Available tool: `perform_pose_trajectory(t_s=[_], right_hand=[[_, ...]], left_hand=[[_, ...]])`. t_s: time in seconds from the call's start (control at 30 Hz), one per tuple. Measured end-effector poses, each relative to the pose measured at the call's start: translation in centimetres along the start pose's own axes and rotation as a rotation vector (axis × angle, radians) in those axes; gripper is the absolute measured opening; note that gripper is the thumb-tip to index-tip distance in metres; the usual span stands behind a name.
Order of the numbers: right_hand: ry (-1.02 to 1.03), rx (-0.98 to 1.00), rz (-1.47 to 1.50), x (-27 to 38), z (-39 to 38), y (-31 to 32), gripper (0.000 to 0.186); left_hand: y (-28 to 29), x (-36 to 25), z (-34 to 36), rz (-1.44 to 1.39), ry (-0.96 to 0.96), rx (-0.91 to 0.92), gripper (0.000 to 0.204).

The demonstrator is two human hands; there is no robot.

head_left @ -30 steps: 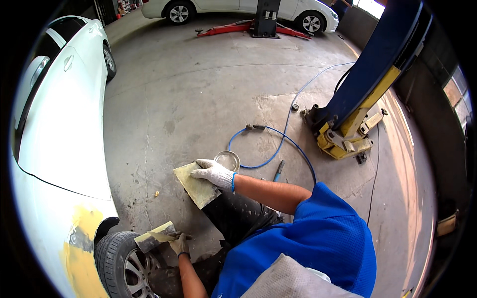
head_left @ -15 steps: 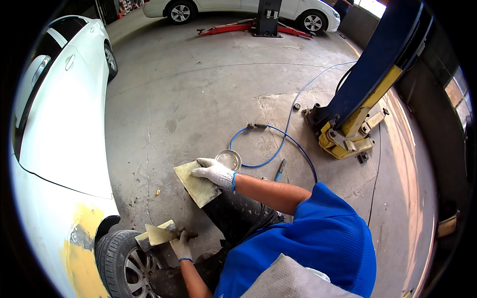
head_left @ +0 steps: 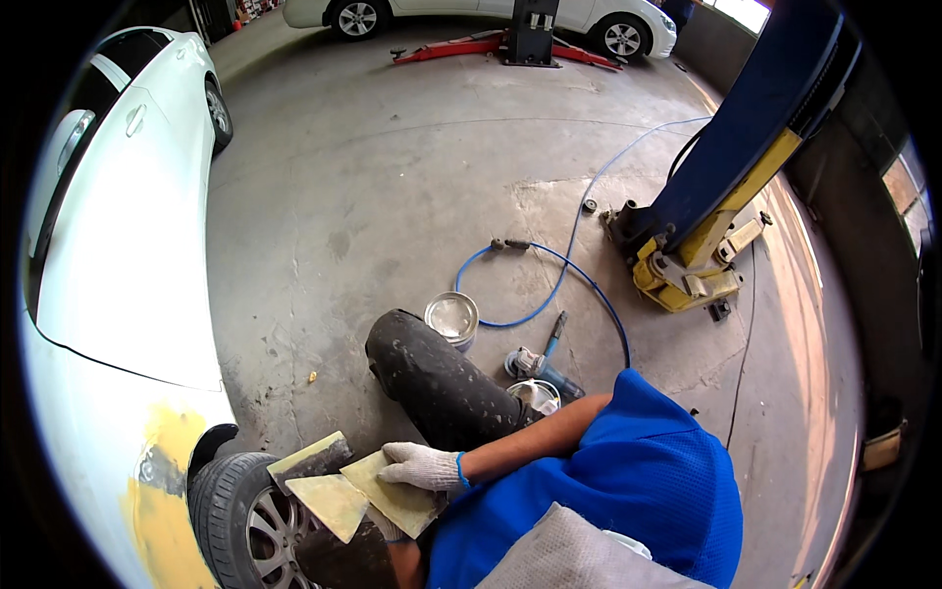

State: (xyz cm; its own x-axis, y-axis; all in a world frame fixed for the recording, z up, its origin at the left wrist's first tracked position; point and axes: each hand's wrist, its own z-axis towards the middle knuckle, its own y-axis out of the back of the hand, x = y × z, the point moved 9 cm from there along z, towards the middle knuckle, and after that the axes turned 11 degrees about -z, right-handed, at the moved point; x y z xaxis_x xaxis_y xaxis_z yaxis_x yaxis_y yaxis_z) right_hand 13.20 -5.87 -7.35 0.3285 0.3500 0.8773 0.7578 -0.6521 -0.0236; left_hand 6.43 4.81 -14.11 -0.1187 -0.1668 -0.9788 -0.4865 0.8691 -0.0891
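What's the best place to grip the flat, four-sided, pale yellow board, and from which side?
I'd pinch the flat, pale yellow board by its upper right edge, coming from the right. It looks thin and flat, so an edge should suit a pinch. The right hand, in a white knitted glove, is there; the lower left edge is crowded by the pale yellow triangular blade.

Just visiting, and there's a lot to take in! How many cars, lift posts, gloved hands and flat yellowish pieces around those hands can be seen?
Cars: 2
Lift posts: 2
Gloved hands: 2, the left mostly hidden
Flat yellowish pieces: 3
Total: 9
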Motion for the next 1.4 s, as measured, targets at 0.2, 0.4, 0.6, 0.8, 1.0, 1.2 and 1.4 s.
perform_pose_trajectory(t_s=[0.2,0.4,0.6,0.8,1.0,1.2,1.4], right_hand=[[0.082,0.032,0.104,2.1,1.1,-0.2,0.037],[0.064,-0.002,-0.084,1.4,0.6,-0.2,0.039],[0.121,0.011,0.047,3.4,0.6,-0.2,0.042],[0.034,0.002,0.037,2.9,-0.4,-0.4,0.035],[0.175,-0.008,0.049,4.0,1.0,-0.1,0.036],[0.081,-0.079,-0.111,0.3,0.6,0.1,0.038],[0.177,-0.082,-0.094,2.0,1.2,0.3,0.041]], left_hand=[[-0.5,0.9,0.0,0.053,0.06,-0.006,0.027],[-0.6,1.3,0.3,0.073,0.091,-0.006,0.031],[-0.8,1.6,0.5,0.086,0.112,-0.008,0.036],[-0.9,1.6,0.6,0.103,0.127,-0.003,0.041],[-1.1,1.7,0.8,0.111,0.135,-0.006,0.046],[-1.2,2.0,0.6,0.115,0.152,0.001,0.05],[-1.1,2.0,0.4,0.121,0.165,0.002,0.055]])
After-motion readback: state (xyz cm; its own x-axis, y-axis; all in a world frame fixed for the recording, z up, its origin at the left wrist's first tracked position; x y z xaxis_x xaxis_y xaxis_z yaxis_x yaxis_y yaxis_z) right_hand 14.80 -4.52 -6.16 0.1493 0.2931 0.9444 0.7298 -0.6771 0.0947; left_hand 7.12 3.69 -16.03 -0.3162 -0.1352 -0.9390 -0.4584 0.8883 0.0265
